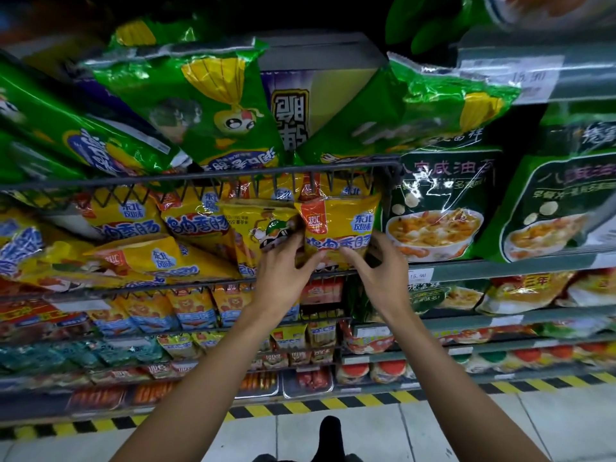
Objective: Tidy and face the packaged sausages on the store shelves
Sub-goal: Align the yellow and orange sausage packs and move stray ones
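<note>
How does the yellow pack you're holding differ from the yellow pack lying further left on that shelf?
The held yellow pack stands upright, front out, between the left hand and right hand. The fallen yellow pack lies tilted on its side, untouched. Both share the yellow wrapper with a blue-and-white badge.

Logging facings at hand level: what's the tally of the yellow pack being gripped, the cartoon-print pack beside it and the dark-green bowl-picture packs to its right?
Yellow pack gripped by left hand and right hand: 1
Cartoon-print yellow pack beside it: 1
Dark-green bowl-picture packs: 2
Total: 4
</note>
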Motion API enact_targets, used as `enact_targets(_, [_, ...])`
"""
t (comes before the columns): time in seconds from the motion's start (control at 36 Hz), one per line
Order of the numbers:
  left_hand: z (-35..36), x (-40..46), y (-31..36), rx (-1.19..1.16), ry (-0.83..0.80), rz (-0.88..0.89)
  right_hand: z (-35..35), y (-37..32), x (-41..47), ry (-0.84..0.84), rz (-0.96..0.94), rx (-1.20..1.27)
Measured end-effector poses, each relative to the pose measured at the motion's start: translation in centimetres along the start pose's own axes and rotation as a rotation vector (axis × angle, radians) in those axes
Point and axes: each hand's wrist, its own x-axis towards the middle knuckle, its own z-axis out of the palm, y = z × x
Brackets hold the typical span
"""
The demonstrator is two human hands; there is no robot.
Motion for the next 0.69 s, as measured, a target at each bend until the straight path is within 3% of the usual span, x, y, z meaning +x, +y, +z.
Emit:
enact_targets(0.11, [0.4, -1.1, 0.0, -0.035, 0.016, -0.012, -1.0, 0.3, -0.1, -0.068, -0.013, 0.1])
enact_targets(0.19, [0.7, -1.6, -0.1, -0.052, 0.01, 0.001, -2.0, 0.7, 0.3, -0.095, -0.025, 0.019])
enact_targets(0.36, [1.4, -2.0, -0.7, 0.111, -0.036, -0.01, -1.5, 1.0, 0.3, -0.054, -0.058, -0.161])
enact_targets(0.56, [1.2, -1.3, -0.5, 0.003, -0.001, -0.073, -1.4, -0.7, 0.7, 0.059, -0.119, -0.177])
enact_targets(0.69, [1.3, -1.3, -0.5, -0.035, 0.065, -0.04, -1.4, -0.5, 1.0, 0.051, -0.106, -0.172])
